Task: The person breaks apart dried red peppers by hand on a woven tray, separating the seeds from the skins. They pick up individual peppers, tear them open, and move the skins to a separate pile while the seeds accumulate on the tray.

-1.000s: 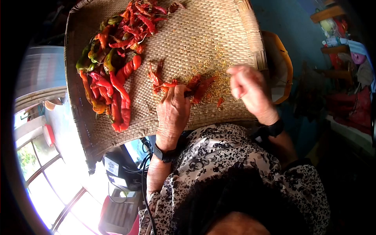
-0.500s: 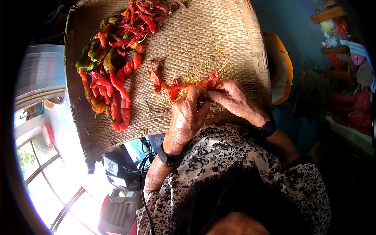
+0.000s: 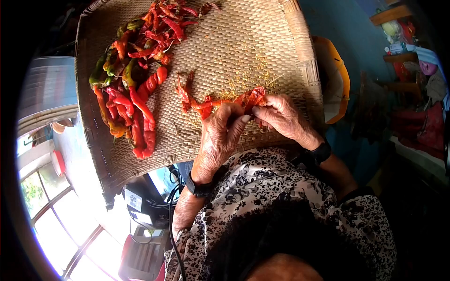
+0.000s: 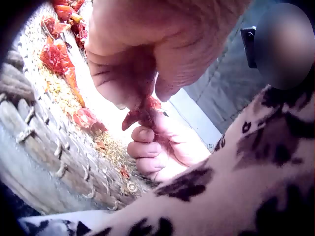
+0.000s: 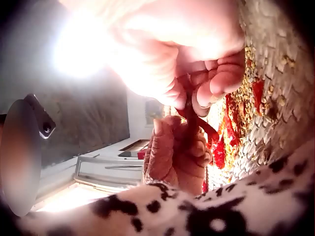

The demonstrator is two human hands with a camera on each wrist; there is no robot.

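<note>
My left hand (image 3: pixel 218 136) and right hand (image 3: pixel 285 121) meet over the near part of a woven tray (image 3: pixel 234 42). Between their fingertips they pinch a dark red dried chili pepper (image 4: pixel 132 118), which also shows in the right wrist view as a dried chili pepper (image 5: pixel 206 129). Much of it is hidden by the fingers. Just beyond the hands lie torn red chili pieces (image 3: pixel 185 99), with another red piece (image 3: pixel 252 97) close against the right fingers. Loose yellow seeds (image 3: pixel 248 77) are scattered around them.
Whole red and green peppers (image 3: pixel 136 91) are heaped on the tray's left side, with shrivelled red chilies (image 3: pixel 173 28) farther back. A yellow-rimmed container (image 3: pixel 344 79) stands past the tray's right edge. Black cables (image 3: pixel 172 220) hang at the lower left.
My right hand, earlier raised apart at the right, has come down to the left hand, and both now pinch the chili pepper. A pale thin stem now lies on the seeds.
</note>
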